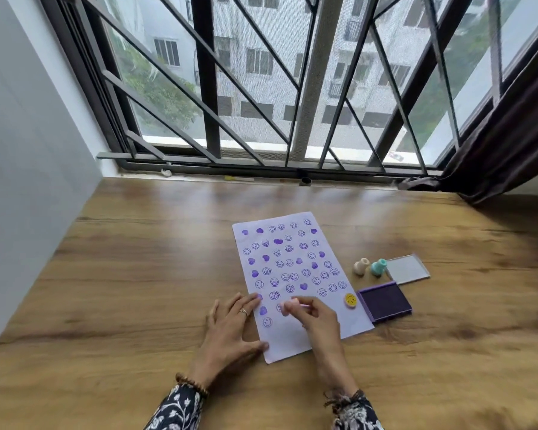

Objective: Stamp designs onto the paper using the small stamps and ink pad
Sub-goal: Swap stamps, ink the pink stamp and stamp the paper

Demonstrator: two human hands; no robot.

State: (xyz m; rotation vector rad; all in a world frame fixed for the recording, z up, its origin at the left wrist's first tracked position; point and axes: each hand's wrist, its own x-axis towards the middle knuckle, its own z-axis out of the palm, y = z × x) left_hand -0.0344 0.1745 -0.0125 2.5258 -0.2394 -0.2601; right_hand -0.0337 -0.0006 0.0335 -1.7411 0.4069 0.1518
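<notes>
A white sheet of paper point(295, 342) lies on the wooden table, covered with several purple smiley and heart prints. My left hand point(230, 324) rests flat on the paper's left edge, fingers spread. My right hand point(316, 318) pinches a small pink stamp point(292, 303) just over the paper's lower part. A yellow smiley stamp point(350, 300) lies on the paper's right edge. The open purple ink pad point(384, 301) sits just right of the paper.
A cream stamp point(361, 266) and a teal stamp point(378, 267) stand beyond the ink pad, next to its clear lid point(407, 270). A barred window point(261, 88) and a dark curtain point(510, 144) bound the table's far side; a wall runs on the left.
</notes>
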